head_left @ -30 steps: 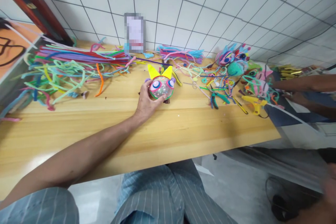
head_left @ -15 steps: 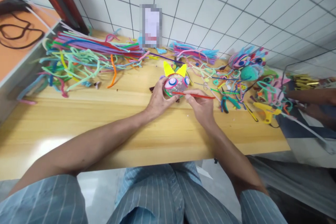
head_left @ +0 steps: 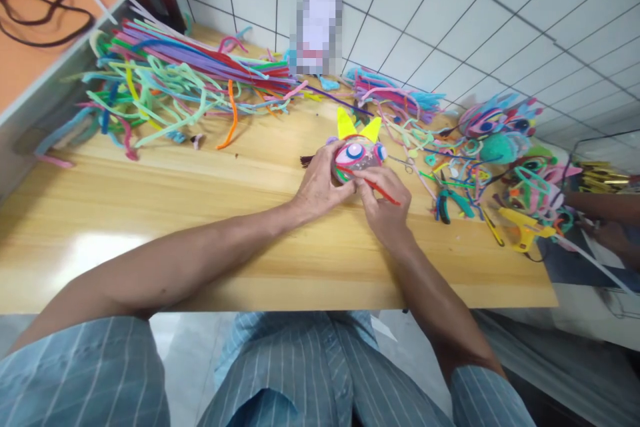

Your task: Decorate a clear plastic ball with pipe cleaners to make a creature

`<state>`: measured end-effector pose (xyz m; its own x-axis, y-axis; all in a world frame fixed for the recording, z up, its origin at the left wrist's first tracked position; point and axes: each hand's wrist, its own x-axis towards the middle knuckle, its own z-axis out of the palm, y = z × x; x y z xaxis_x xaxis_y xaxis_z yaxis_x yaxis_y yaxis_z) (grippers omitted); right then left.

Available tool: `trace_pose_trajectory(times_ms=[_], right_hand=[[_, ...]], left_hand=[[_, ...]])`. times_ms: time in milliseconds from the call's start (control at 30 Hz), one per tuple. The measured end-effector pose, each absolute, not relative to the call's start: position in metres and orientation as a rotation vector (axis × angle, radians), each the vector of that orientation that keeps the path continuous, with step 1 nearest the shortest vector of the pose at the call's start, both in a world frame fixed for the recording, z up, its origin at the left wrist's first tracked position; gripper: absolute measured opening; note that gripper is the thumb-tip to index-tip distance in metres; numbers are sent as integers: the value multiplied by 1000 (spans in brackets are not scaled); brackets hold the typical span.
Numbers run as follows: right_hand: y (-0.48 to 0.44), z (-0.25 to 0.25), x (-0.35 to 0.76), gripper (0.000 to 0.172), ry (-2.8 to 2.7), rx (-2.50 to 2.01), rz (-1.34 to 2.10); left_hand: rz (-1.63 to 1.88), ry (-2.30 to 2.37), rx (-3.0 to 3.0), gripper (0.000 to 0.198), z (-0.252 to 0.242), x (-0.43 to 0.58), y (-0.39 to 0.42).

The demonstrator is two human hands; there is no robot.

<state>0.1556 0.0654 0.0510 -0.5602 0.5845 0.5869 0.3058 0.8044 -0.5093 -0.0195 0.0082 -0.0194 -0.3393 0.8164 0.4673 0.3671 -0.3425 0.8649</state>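
A round craft figure (head_left: pixel 359 152) with yellow ears and pink ringed eyes sits on the wooden table (head_left: pixel 200 227). My left hand (head_left: pixel 320 187) is wrapped round its left side. My right hand (head_left: pixel 384 203) pinches a red pipe cleaner (head_left: pixel 385 192) and presses its end against the lower front of the figure. The two hands touch each other under the figure.
A big heap of coloured pipe cleaners (head_left: pixel 165 87) lies at the back left. More pipe cleaners, green-handled pliers (head_left: pixel 450 203), a yellow glue gun (head_left: pixel 523 230) and other craft figures (head_left: pixel 495 127) crowd the right. Another person's arm (head_left: pixel 607 207) reaches in at the far right.
My right hand came in with the red pipe cleaner and has moved it up against the figure. The left hand stays on the figure. The view has shifted left and down.
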Motion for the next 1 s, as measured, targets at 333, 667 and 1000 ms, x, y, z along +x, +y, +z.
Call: trace_pose_trajectory(times_ms=[333,667,1000], right_hand=[[64,55,156,18,-2127,-656,602],[98,49,177,33,-1689,-910,1055],[132,32,170,46,-1583,-1000,1196]], left_hand=[[1638,1537,1553,59,-12,-25,-1],[1629,1576,1520,65,-19,-27,2],[1625,1621,1492,61,-21,-26,5]])
